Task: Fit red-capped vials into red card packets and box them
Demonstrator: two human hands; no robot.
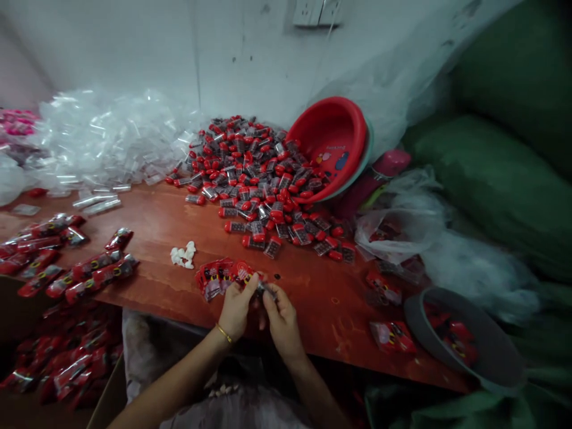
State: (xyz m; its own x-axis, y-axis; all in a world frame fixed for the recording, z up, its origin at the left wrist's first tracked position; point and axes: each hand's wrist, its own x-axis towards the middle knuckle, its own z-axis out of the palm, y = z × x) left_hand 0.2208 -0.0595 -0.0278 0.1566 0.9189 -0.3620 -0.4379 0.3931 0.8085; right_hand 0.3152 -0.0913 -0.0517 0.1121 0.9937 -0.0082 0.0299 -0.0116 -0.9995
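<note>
Your left hand (236,308) is at the near edge of the table (152,226), closed in a pinch, thumb and fingers gripping the top red packet (243,273). That packet sits at the right end of a small fanned stack of packets (213,278) lying flat on the table, just beyond your knuckles. There is a gold bracelet (224,333) on that wrist.

Your right hand (280,320) is just beside the left, nearly touching it. Its fingers are curled tight on a small tube (267,290), which is mostly hidden, so I can't tell its cap colour. The tube tip meets the packet's edge between the two hands.

A few white scraps (183,255) lie left of the stack. Further back is a big heap of red-capped tubes (257,173), spilling against a red basin (333,140) that is tipped on its side by the wall. A pile of clear plastic sleeves (102,137) is at back left. Filled packets (67,265) lie in rows at the left edge, with more in a box (62,357) below. A grey bowl (491,357) at front right has red packets inside, and loose packets (393,336) lie near it. A crumpled plastic bag (402,223) and green sacks (491,173) are on the right.
</note>
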